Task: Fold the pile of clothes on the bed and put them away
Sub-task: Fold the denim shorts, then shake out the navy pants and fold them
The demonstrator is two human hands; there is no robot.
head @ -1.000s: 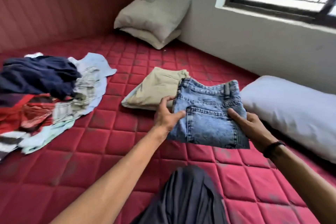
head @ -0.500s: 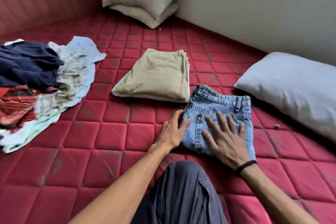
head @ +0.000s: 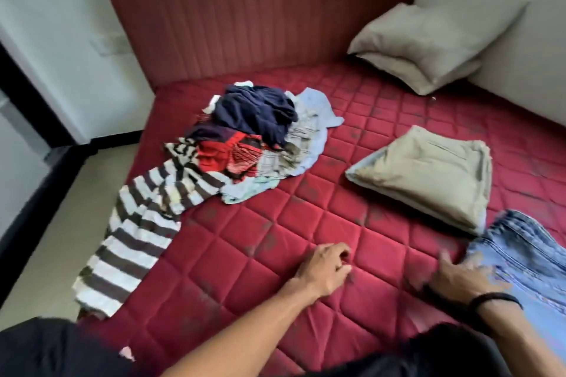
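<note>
On the red mattress [head: 275, 239], a soft, limp clothes pile [head: 245, 144] awaits gathering by bunched fabric. Left hand [head: 326, 269] loosely curled, empty; right hand [head: 453, 278] flat against folded jeans [head: 526, 251].

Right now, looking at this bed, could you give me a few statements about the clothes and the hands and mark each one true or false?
1. The folded khaki trousers lie on the red mattress, apart from the unfolded pile. True.
2. The left hand is holding a garment. False: it holds nothing and hovers over or rests on bare mattress.
3. The folded jeans lie beside the khaki trousers, with the right hand at their edge. True.
4. The striped garment is neatly folded. False: it trails loose from the pile towards the mattress edge.
5. The two pillows sit on top of the pile. False: they are stacked in the far corner.
</note>
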